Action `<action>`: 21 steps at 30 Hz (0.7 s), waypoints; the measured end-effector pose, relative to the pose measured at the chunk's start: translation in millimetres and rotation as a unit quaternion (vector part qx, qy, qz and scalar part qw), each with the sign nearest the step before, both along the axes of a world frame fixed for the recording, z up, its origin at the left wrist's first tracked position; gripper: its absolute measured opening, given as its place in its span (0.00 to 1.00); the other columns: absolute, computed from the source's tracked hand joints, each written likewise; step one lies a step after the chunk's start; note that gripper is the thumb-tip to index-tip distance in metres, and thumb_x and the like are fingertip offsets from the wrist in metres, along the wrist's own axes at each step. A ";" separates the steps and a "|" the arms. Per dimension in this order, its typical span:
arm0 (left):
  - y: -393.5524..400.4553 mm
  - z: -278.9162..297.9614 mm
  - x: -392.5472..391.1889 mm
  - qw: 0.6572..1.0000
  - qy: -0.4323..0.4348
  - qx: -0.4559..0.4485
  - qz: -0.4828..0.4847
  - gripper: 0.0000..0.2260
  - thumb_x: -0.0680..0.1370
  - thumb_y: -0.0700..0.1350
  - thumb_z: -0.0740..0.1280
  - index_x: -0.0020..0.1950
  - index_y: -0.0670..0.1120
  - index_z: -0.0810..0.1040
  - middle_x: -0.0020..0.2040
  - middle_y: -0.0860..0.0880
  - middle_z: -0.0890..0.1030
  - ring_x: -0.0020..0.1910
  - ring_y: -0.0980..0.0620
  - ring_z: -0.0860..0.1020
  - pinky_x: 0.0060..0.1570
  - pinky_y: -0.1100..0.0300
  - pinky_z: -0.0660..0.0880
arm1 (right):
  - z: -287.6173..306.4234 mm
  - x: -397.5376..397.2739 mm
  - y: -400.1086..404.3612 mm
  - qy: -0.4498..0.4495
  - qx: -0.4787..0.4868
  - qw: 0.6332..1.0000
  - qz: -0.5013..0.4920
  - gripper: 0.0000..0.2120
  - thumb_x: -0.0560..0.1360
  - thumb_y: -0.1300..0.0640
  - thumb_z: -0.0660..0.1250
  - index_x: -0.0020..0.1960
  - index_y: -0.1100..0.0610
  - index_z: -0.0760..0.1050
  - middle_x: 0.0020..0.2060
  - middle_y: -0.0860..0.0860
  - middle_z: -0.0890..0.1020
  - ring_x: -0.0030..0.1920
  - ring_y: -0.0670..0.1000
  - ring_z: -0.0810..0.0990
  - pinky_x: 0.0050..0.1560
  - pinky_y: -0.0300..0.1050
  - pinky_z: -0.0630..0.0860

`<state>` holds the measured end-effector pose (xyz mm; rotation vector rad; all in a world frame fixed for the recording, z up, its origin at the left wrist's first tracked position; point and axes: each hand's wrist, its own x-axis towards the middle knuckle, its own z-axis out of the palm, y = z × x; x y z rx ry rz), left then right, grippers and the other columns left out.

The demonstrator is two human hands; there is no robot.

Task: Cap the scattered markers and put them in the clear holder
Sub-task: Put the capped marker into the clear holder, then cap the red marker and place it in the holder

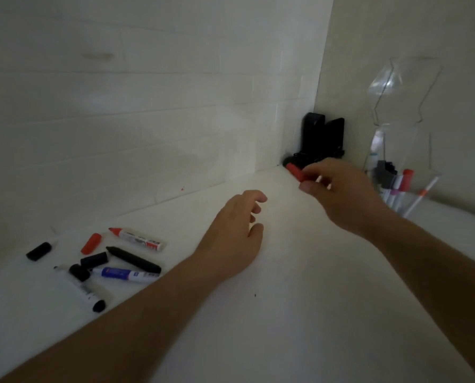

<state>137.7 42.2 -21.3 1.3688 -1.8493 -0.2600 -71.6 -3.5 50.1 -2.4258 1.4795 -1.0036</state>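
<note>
Right hand (341,192) grip pinches red-capped marker (295,171), barrel hidden behind fingers; left hand (236,230) loose, holding nothing. Clear holder (404,150) right, outline faint. Uncapped markers (134,252) scattered left on white desk (286,313); tiled wall (148,106).

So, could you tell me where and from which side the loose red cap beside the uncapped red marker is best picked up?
Pinch the red cap across its short width, at mid-length, coming straight down from above. It lies flat on the white counter, tilted, with both long sides clear: the red marker sits apart to its right, and the black cap to its left. The open left hand is nearer.
</note>
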 end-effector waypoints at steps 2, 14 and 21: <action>-3.9 3.7 -9.5 0.998 -0.055 -0.015 -0.037 0.16 0.78 0.42 0.66 0.60 0.61 0.73 0.56 0.59 0.73 0.52 0.61 0.75 0.49 0.67 0.71 | 16.5 -27.3 4.6 -0.080 -0.028 0.996 -0.034 0.11 0.80 0.53 0.69 0.62 0.50 0.79 0.43 0.40 0.76 0.42 0.38 0.75 0.39 0.25 0.69; -22.3 -6.2 -172.9 0.993 0.057 0.053 -0.090 0.19 0.78 0.40 0.65 0.63 0.60 0.73 0.62 0.56 0.70 0.55 0.60 0.74 0.52 0.69 0.70 | 48.7 -158.0 -14.7 -0.254 -0.116 0.948 -0.149 0.16 0.80 0.58 0.68 0.63 0.44 0.69 0.49 0.45 0.82 0.42 0.46 0.84 0.40 0.37 0.81; -27.4 -19.4 -181.4 0.996 0.061 0.057 -0.040 0.21 0.77 0.39 0.65 0.66 0.58 0.70 0.62 0.54 0.70 0.55 0.57 0.75 0.53 0.63 0.73 | 2.5 -159.6 -35.8 0.061 -0.105 0.963 -0.241 0.11 0.82 0.51 0.57 0.64 0.44 0.67 0.43 0.54 0.82 0.44 0.56 0.77 0.43 0.52 0.78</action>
